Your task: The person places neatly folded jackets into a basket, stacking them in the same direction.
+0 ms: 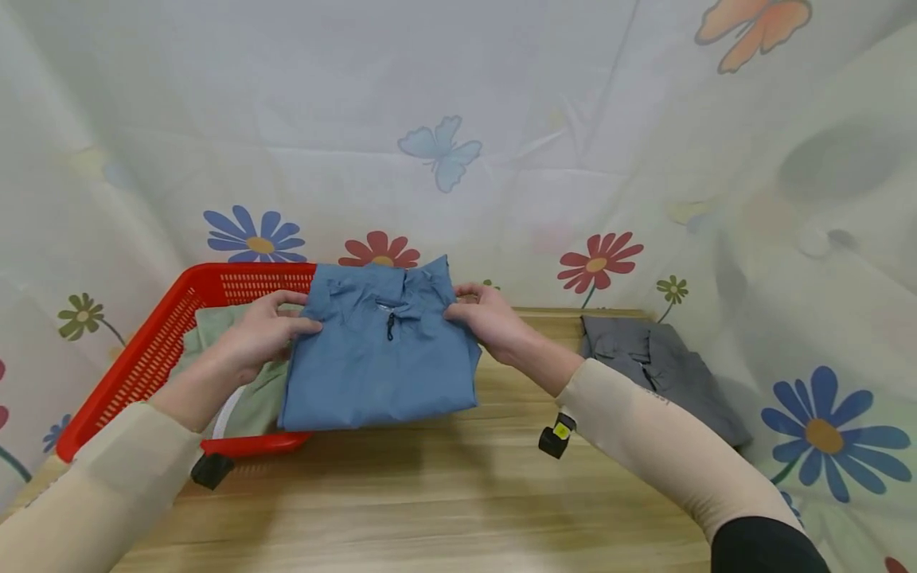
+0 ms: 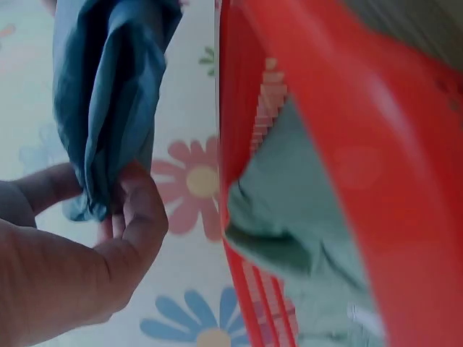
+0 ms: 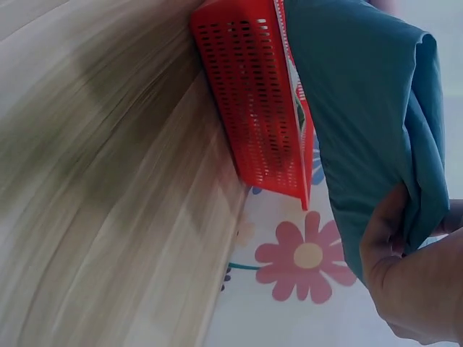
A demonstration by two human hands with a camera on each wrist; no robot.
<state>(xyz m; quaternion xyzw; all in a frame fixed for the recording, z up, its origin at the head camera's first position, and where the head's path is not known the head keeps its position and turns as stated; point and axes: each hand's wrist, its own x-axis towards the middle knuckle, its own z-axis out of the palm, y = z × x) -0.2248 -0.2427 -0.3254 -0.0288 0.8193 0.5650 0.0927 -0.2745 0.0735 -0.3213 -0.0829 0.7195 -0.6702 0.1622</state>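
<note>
A folded blue jacket [image 1: 380, 358] with a collar and a black zip pull hangs between both hands, raised above the table. Its left side overlaps the red basket in the head view. My left hand [image 1: 265, 334] pinches its left edge, and in the left wrist view the thumb and fingers close on the layered blue cloth [image 2: 108, 108]. The right hand [image 1: 494, 322] grips the opposite edge, with folded layers [image 3: 376, 130] between thumb and fingers in the right wrist view. Inside the red basket [image 1: 136, 358] lies a green garment [image 1: 254, 402] with a white stripe.
On the right of the wooden table [image 1: 444, 501] lies a folded dark grey garment [image 1: 659, 374], beyond the right forearm. A white curtain [image 1: 530, 199] printed with flowers and butterflies hangs behind the table and along its right side.
</note>
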